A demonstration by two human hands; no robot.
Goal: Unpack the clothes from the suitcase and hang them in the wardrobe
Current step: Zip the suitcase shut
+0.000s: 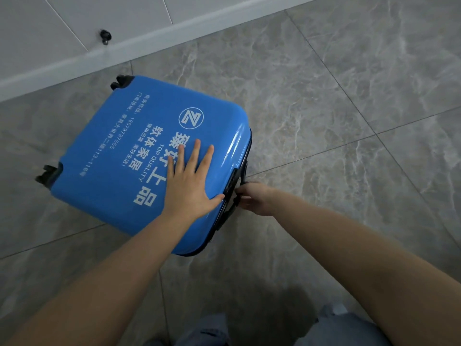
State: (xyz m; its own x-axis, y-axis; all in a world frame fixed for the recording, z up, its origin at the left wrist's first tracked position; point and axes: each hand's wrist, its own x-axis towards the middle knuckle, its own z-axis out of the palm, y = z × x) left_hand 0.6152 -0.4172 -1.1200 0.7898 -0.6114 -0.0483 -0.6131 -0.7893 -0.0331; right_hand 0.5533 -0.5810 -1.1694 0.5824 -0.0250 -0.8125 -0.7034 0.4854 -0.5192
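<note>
Blue suitcase (129, 156) lay flat and closed on the grey tiled floor (349, 108), white lettering up, black wheels (47, 174) toward the far left, near a white baseboard (149, 38). Left hand (189, 186) pressed flat on the lid, fingers straight and spread; open grip, holding nothing. Right hand (254, 199) sat at the case's right edge, fingers curled at the black zip seam; they seemed to pinch something small, likely the zip pull, mostly hidden. Jeans (344, 328) visible at near edge.
</note>
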